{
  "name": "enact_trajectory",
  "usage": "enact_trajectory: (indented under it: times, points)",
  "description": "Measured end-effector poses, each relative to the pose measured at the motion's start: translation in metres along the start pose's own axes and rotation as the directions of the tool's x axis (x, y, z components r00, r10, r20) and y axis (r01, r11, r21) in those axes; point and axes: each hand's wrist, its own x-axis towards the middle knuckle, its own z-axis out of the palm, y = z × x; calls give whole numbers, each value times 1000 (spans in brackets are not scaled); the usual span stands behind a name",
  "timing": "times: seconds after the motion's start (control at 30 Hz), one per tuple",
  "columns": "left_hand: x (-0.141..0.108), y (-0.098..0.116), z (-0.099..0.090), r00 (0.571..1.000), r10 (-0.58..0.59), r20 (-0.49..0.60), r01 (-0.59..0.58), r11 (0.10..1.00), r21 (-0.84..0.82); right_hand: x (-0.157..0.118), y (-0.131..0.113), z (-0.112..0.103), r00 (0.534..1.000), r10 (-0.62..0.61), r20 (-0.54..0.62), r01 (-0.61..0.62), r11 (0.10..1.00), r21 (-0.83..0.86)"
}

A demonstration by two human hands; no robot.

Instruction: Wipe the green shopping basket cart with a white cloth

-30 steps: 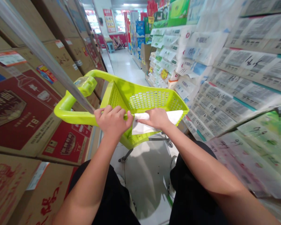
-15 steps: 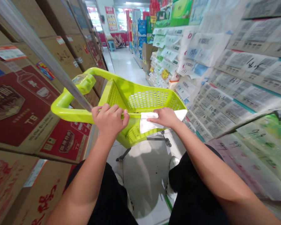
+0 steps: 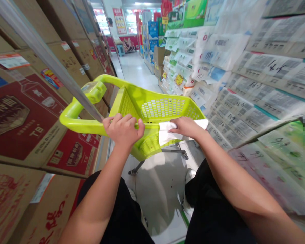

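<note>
A lime-green plastic shopping cart (image 3: 132,88) stands tilted in front of me, its long side rim towards me. My left hand (image 3: 124,130) is wrapped over that rim, thumb lying along it. A grey pole (image 3: 58,74) slants down from the upper left, across the cart's handle, to my left hand; I cannot tell whether the hand holds it too. My right hand (image 3: 186,127) presses a folded white cloth (image 3: 165,134) onto the same rim, further right. Part of the cloth is hidden under the palm. The basket's visible inside is bare perforated plastic.
Stacked cardboard cartons (image 3: 17,112) line the left side closely. Wrapped tissue packs (image 3: 246,108) with handwritten prices rise on the right. Between my feet lies pale tiled floor (image 3: 160,196). Further off, the aisle reaches a blue stool (image 3: 120,50).
The cart and both my hands have shifted slightly right in view. My left hand keeps its hold on the rim, and my right hand stays on the cloth.
</note>
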Motion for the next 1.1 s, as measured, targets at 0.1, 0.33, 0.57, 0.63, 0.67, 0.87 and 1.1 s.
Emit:
enact_trajectory:
  times: [0.1, 0.33, 0.57, 0.63, 0.67, 0.87, 1.1]
  points:
    - [0, -4, -1, 1000, -7, 1, 7, 1000, -18, 4, -5, 0, 1000, -26, -2, 26, 999, 25]
    - [-4, 0, -2, 1000, 11, -13, -11, 1000, -17, 20, -46, 2, 997, -49, -61, 54, 994, 90]
    - [-5, 6, -3, 997, 74, -3, -74, 997, -13, 35, -94, -6, 990, -19, -139, 38, 990, 134]
    - [-4, 2, -4, 997, 72, 19, -71, 997, -14, 36, -90, -6, 993, -27, -116, 44, 989, 143]
    - [-4, 0, -4, 997, 72, 29, -72, 997, -9, 36, -84, -6, 994, -32, -102, 47, 988, 148]
    - [-1, -12, -5, 992, 115, 46, -116, 992, 39, 25, -29, -1, 999, 42, 13, -43, 988, 150]
    - [-4, 2, -5, 989, 139, 54, -141, 989, 47, 11, -16, 5, 998, 19, -58, -13, 994, 107]
